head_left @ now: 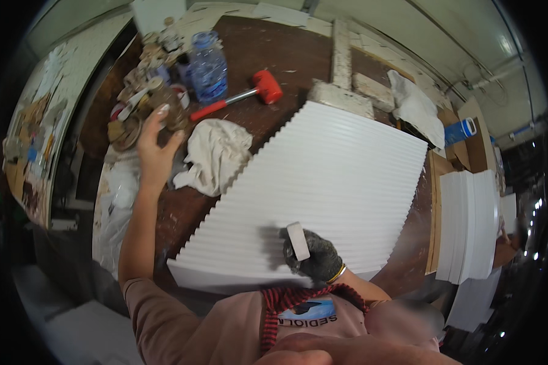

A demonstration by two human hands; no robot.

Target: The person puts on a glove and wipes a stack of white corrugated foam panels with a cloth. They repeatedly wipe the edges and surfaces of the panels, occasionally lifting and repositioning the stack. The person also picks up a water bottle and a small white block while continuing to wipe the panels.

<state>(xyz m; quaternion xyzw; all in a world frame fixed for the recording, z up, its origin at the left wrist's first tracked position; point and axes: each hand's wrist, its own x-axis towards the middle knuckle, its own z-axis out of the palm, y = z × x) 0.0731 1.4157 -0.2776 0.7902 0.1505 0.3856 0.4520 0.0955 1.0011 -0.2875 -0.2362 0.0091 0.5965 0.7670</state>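
Note:
A large white ribbed panel (341,182) lies across a dark brown worktable (268,55). My right hand (315,258), in a dark glove, is shut on a small white block (298,241) pressed on the panel's near part. My left hand (156,149) is bare and reaches to the far left of the table, fingers on a brown jar (164,100) among cluttered tins and pots. A crumpled white rag (216,155) lies just right of that hand.
A red-headed mallet (249,94) and a clear plastic water bottle (208,67) lie at the back of the table. A stack of white boards (469,225) sits on the right. A white cloth (417,106) and wooden strips lie at the far right.

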